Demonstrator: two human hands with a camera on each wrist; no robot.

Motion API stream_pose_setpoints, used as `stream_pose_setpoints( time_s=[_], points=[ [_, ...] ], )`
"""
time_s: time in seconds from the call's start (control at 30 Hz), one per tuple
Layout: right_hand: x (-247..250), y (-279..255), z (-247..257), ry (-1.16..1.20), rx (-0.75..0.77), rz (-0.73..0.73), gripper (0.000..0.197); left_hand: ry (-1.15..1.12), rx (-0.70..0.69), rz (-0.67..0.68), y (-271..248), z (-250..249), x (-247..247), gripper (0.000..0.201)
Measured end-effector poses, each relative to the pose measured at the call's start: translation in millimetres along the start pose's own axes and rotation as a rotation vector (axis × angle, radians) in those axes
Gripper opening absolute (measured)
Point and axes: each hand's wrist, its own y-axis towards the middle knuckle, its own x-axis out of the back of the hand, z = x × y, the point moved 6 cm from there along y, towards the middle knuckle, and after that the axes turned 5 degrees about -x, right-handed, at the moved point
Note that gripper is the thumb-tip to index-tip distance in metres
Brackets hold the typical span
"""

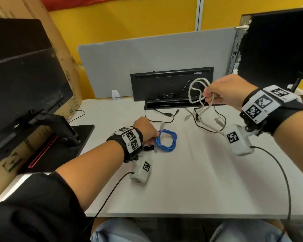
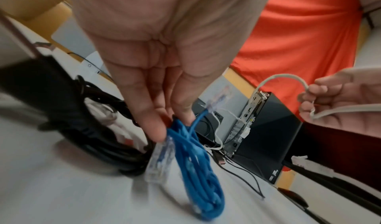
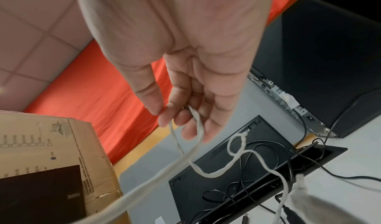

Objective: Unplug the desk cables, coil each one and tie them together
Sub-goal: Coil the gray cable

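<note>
- The left hand (image 1: 145,127) is resting low on the white desk (image 1: 191,180) near its middle, fingertips (image 2: 158,129) pinching the top of a coiled blue cable (image 1: 166,140) whose loops are lying on the desk.
- The right hand (image 1: 229,91) is raised above the desk's far right part, fingers (image 3: 177,113) curling around loose loops of a white cable (image 1: 196,91).
- The white cable's slack is hanging down to the desk beside thin black cables (image 1: 208,126) near the open cable slot (image 1: 173,103) at the far edge.
</note>
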Motion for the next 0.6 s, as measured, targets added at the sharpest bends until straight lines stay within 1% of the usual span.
stream_pose_setpoints(
  time_s=[0.07,0.13,0.17,0.2,0.23,0.27,0.3,0.33,0.37,0.4,0.43,0.5,0.53,0.6],
  points=[
    [0,-2,-1,-0.018,0.014,0.01,0.012,0.096,-0.002,-0.018,7,-3,2,0.023],
    [0,-2,-1,-0.048,0.029,0.025,0.011,0.286,-0.068,-0.105,12,-15,12,0.026],
    [1,-2,-1,-0.054,0.041,0.038,0.011,0.332,-0.144,-0.179,13,-27,19,0.03],
    [2,-3,1,-0.057,0.057,0.055,0.01,0.309,-0.245,-0.242,11,-43,25,0.034],
    [2,-4,3,-0.065,0.077,0.071,0.01,0.234,-0.373,-0.278,8,-61,30,0.037],
    [2,-5,6,-0.076,0.101,0.085,0.011,0.146,-0.497,-0.275,3,-80,32,0.043],
    [2,-6,10,-0.084,0.127,0.099,0.012,0.059,-0.601,-0.228,0,-100,31,0.049],
    [3,-7,15,-0.078,0.154,0.113,0.013,-0.012,-0.674,-0.149,-2,-118,27,0.055],
    [4,-9,20,-0.056,0.18,0.127,0.014,-0.068,-0.722,-0.062,-3,-135,21,0.056],
    [8,-10,26,-0.023,0.207,0.134,0.015,-0.122,-0.75,0.005,-2,-150,16,0.051],
    [13,-12,32,0.018,0.234,0.129,0.014,-0.183,-0.766,0.045,-1,-162,13,0.04],
    [30,-16,43,0.137,0.288,0.102,0.012,-0.305,-0.774,0.077,4,-178,12,0.012],
    [41,-17,48,0.206,0.318,0.078,0.011,-0.36,-0.763,0.103,8,-183,12,0.009],
    [67,-16,52,0.282,0.373,0.001,0.011,-0.418,-0.75,0.168,18,-190,11,0.02]
  ],
)
